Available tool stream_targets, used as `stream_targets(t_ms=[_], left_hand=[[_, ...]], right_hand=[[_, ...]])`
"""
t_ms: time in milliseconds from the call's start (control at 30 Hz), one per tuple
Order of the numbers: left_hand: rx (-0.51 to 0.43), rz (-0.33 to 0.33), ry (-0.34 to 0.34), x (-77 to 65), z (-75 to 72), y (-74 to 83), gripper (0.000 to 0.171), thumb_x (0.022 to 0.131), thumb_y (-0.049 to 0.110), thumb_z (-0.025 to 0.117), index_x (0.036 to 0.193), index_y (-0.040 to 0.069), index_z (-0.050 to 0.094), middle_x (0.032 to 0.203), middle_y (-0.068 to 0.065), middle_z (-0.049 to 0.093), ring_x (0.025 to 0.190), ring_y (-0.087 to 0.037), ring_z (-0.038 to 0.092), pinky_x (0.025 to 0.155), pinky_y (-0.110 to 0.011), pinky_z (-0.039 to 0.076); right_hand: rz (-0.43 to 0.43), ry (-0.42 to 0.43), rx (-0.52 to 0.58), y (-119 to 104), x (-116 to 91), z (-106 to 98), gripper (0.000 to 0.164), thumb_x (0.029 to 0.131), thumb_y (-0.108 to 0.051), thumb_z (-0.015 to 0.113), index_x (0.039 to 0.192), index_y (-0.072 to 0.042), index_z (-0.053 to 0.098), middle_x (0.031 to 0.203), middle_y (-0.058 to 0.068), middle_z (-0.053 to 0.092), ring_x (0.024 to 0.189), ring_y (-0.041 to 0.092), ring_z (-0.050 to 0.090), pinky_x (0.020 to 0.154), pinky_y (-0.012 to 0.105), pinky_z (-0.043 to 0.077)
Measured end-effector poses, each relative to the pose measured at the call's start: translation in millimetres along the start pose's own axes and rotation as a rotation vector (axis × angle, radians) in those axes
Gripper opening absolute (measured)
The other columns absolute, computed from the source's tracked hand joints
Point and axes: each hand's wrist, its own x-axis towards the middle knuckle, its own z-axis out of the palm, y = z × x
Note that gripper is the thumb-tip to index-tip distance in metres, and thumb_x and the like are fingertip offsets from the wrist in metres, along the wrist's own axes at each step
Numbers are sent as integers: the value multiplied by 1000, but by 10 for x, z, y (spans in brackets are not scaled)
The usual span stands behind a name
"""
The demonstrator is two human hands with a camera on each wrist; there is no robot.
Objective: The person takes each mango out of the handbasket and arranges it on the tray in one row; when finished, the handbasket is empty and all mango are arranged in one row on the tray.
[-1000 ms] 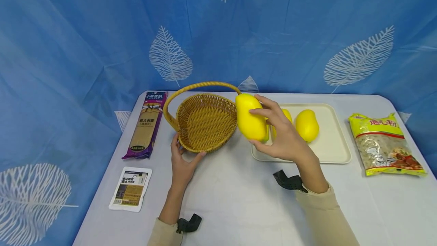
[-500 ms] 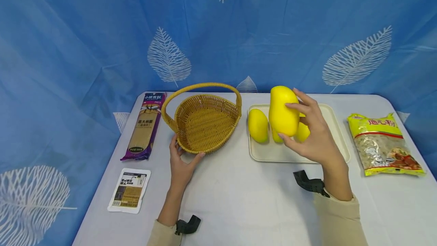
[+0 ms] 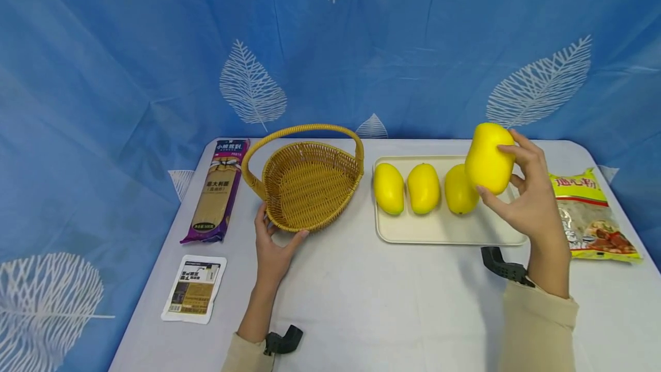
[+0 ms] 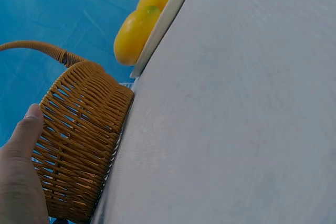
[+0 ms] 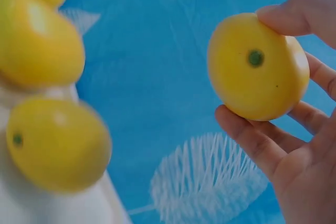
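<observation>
My right hand [image 3: 534, 197] holds a yellow mango [image 3: 489, 158] above the right part of a cream tray [image 3: 428, 235]. In the right wrist view, the thumb [image 5: 294, 17] is on one side of this mango and the fingers on the other, its green stem spot facing the camera. Three more mangoes, a left one [image 3: 389, 188], a middle one [image 3: 424, 188] and a right one [image 3: 459, 189], lie in a row on the tray. My left hand [image 3: 275, 254] holds the near left side of a wicker basket [image 3: 312, 188], thumb at its front. Nothing lies inside the basket.
At the left lie a purple pasta packet [image 3: 217, 191] and, nearer, a white flat packet [image 3: 194, 289]. A yellow-topped bag [image 3: 594, 217] lies right of the tray, partly behind my right hand. A blue leaf-patterned cloth [image 3: 413, 45] hangs behind the table.
My right hand has carried the mango rightward from near the basket's right side to over the tray's right part, uncovering the mangoes there. The left hand has stayed at the basket.
</observation>
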Motion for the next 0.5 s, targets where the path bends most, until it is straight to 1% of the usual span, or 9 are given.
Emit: stream_targets(t_ms=[133, 233, 367, 500], left_hand=[[4, -1, -1, 1, -1, -9, 101, 77, 3, 81, 153, -4, 15, 149, -32, 29, 136, -47, 34, 104, -54, 32], [9, 0, 0, -1, -2, -19, 101, 77, 3, 81, 153, -4, 14, 149, -32, 30, 135, -47, 34, 104, -54, 32], [14, -1, 1, -1, 1, -29, 102, 77, 4, 81, 153, -4, 14, 149, -32, 29, 135, -46, 34, 104, -54, 32], [8, 1, -3, 1, 1, -35, 102, 77, 4, 81, 153, -4, 14, 150, -31, 29, 136, -46, 34, 104, -53, 32]], right_hand=[[92, -2, -3, 200, -45, -70, 89, 61, 25, 72, 141, 2, 41, 160, 6, 22, 136, 14, 38, 97, 8, 39], [164, 1, -5, 348, -85, -94, 89, 65, 23, 72, 144, -2, 39, 160, 7, 22, 137, 18, 36, 105, 15, 37], [259, 9, -32, 507, -146, -126, 89, 72, 19, 71, 148, -10, 37, 161, 3, 20, 139, 24, 34, 113, 25, 33], [338, 4, -62, 625, -214, -154, 87, 77, 14, 70, 151, -16, 34, 162, 1, 17, 142, 28, 31, 116, 27, 30]])
